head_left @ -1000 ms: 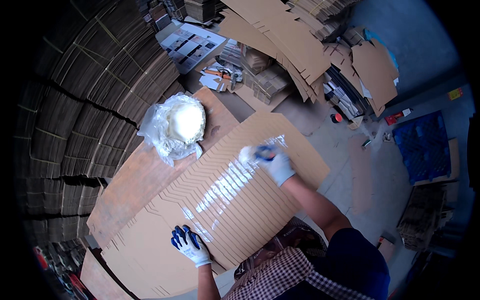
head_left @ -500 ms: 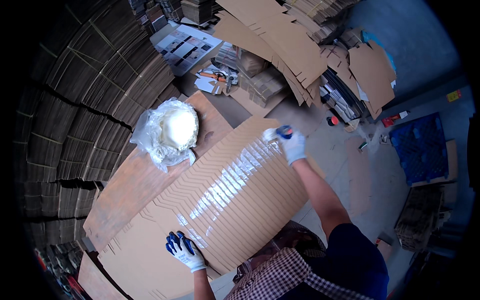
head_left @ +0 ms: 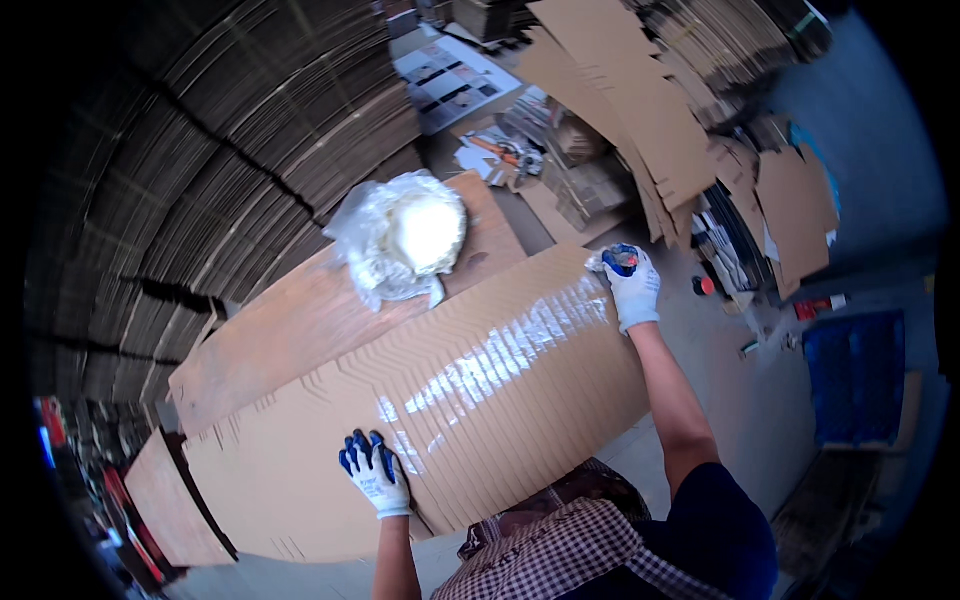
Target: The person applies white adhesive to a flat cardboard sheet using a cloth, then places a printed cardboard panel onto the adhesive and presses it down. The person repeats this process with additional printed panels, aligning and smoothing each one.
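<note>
Fanned, overlapping cardboard sheets lie across the bench, with a glossy, wet-looking white strip along their edges. My left hand, in a white and blue glove, rests fingers spread on the near left part of the cardboard and holds nothing. At the far right end of the strip, my gloved right hand is closed round what looks like a brush; its pale tip touches the cardboard and the fingers hide most of it. Beyond the sheets sits a plastic-lined container with a bright white filling.
The wooden board extends under the container. Tall bundled cardboard stacks line the left. Loose cut cardboard is piled at the far right, near a blue pallet on the floor. A red-capped item stands by that pile.
The view has turned, shifting the bench things rightward. My right hand, still holding the brush, has reached the far right end of the strip. My left hand stays flat on the cardboard.
</note>
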{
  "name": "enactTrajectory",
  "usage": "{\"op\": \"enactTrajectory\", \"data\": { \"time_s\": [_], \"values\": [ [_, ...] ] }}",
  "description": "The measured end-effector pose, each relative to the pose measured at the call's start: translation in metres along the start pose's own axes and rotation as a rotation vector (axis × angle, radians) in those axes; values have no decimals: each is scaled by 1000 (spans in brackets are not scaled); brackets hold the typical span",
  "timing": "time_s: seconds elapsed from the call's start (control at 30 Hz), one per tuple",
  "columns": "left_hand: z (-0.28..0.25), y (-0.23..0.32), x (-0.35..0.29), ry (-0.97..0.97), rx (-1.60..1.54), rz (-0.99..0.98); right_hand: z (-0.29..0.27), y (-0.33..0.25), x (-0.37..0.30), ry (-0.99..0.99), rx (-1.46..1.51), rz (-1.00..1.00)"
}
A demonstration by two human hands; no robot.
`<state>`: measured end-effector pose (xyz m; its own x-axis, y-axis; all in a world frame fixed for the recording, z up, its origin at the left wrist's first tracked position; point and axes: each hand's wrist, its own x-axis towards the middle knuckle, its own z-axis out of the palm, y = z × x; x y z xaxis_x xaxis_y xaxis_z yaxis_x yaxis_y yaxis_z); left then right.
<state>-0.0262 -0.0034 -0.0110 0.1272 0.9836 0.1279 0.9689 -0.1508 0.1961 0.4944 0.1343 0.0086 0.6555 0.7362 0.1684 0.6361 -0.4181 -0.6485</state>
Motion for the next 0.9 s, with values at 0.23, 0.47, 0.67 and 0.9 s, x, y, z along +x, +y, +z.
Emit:
{"op": "enactTrajectory", "data": {
  "time_s": [0.23, 0.47, 0.67, 0.9],
  "values": [
    [-7, 3, 4, -28, 14, -41, 93, -165, -14, -325, 517, -306],
    [-4, 1, 4, -24, -66, -48, 181, -208, 22, -540, -275, -279],
    [-9, -1, 3, -24, -87, -71, 179, -203, 25, -549, -187, -230],
    [-6, -3, 4, -9, -96, -51, 191, -182, 40, -398, 631, 344]
  ]
}}
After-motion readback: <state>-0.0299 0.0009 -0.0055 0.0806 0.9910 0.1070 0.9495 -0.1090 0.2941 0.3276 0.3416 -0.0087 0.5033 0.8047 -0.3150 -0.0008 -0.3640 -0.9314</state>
